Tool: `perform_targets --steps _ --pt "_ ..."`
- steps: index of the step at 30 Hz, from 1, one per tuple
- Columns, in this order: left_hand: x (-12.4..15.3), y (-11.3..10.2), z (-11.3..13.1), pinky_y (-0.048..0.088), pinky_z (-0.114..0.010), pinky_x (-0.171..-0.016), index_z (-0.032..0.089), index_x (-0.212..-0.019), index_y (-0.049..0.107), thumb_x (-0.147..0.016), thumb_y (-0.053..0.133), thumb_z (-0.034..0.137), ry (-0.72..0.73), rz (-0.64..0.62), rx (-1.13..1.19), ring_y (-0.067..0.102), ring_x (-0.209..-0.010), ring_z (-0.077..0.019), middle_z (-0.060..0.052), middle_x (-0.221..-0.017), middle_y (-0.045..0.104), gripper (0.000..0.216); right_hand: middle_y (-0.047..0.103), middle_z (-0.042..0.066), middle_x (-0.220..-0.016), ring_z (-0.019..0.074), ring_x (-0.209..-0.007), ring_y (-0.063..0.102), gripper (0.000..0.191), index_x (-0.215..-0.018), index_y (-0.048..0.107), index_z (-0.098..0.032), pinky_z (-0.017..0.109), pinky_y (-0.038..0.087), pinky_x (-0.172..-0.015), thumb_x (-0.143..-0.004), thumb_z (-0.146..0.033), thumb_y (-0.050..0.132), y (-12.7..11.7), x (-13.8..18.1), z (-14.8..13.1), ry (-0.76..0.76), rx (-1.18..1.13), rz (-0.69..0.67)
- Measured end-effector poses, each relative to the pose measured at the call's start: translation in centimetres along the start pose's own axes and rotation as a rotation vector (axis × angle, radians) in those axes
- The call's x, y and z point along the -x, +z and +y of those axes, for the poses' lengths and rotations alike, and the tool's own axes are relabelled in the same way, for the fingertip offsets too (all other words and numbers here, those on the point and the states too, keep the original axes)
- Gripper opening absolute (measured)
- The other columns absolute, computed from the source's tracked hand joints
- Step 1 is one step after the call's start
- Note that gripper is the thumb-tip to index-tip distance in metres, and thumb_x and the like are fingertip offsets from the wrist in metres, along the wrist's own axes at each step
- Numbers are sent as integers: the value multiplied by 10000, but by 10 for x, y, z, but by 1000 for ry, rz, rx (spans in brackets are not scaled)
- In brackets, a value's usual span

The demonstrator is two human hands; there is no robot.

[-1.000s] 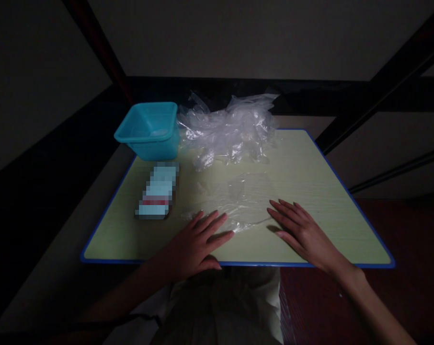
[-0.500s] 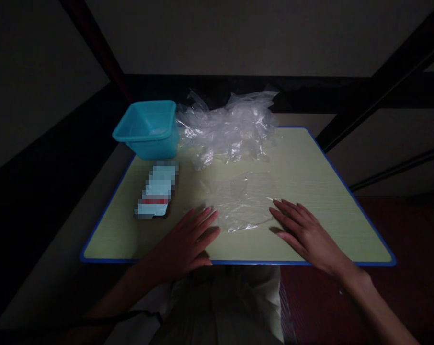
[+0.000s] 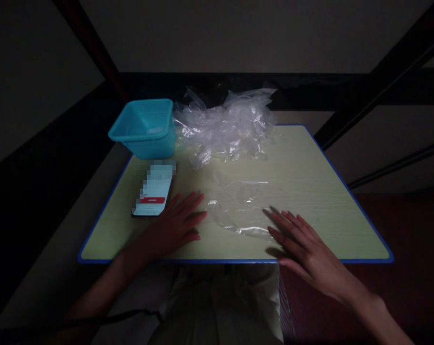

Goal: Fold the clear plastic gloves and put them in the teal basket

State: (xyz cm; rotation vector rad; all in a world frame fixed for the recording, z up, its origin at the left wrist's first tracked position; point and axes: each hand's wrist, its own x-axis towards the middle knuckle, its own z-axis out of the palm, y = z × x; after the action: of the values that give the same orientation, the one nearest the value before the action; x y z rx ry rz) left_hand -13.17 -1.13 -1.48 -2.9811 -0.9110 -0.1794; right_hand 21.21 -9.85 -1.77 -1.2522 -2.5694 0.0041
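A clear plastic bag (image 3: pixel 240 206) lies spread and wrinkled on the small table, between my two hands. Left of it is my left hand (image 3: pixel 179 220), fingers apart and palm down, close to the bag's left edge and just beside the phone. My right hand (image 3: pixel 299 244) is at the bag's lower right corner with its fingers stretched out; shadows below the fingertips suggest they are slightly off the table. Neither hand grips anything. Behind the flat bag lies a crumpled heap of clear plastic bags (image 3: pixel 231 127).
A turquoise plastic basket (image 3: pixel 154 148) stands at the table's back left corner, with something pale inside. The phone (image 3: pixel 154 189) lies in front of it, screen lit. The pale wooden table (image 3: pixel 332 215) has a blue rim. A wall rises behind it.
My left hand has moved left and away from the front edge, towards the phone. My right hand has come slightly nearer to me. The flat bag's wrinkles have shifted.
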Motion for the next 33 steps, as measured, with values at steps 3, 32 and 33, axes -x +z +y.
perform_targets --steps 3,32,33 --pt "-2 -4 -14 276 -569 -1047 171 -1198 556 -912 474 324 -16 27 -37 222 -1374 -324 -173 -1468 302 334 365 146 -1452 294 -1379 217 521 -1292 497 -130 541 373 -1015 -864 -426 527 -4 -7 -14 -65 -43 -19" --pt "-3 4 58 397 -404 -1017 64 -1348 366 -884 486 349 60 151 111 384 -1298 -281 -198 -1356 466 558 724 56 -904 159 -872 640 199 -880 673 -155 281 535 -710 -905 -139 476 -7 -33 -48 -171 -196 266" --pt "-4 5 63 434 -381 -984 52 -1325 395 -882 485 334 57 191 99 444 -1253 -274 -197 -1309 516 532 723 52 -860 155 -812 641 207 -821 669 -150 279 527 -669 -902 -131 479 -8 -36 -51 -177 -178 281"
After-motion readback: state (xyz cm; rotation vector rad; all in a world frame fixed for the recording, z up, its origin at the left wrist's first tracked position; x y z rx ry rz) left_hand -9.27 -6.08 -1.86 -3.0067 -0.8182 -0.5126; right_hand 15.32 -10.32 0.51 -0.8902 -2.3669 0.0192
